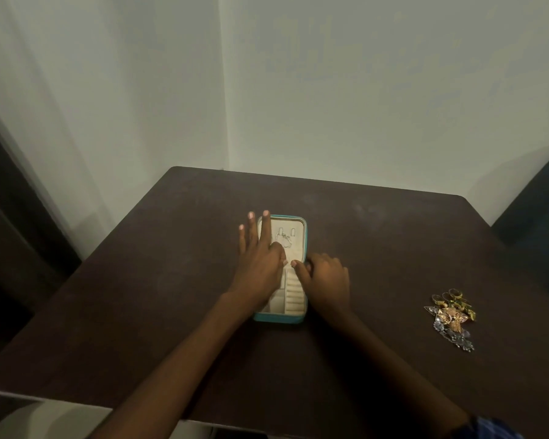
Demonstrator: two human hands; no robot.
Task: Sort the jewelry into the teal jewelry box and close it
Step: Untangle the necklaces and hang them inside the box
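Note:
The teal jewelry box point(279, 317) lies open in the middle of the dark table, its cream lining showing. A thin silver chain point(284, 239) hangs on hooks in the lid half. My left hand point(258, 258) rests flat on the lid's left side with fingers spread, holding nothing. Curled at the box's right edge by the hinge is my right hand point(325, 282), its thumb touching the lining; whether it pinches anything cannot be seen. A pile of gold and silver jewelry point(453, 318) lies on the table at the right, apart from both hands.
The dark brown table point(171, 280) stands in a corner against pale walls. A dark blue chair point(539, 210) sits at the far right, and a dark frame runs along the left side.

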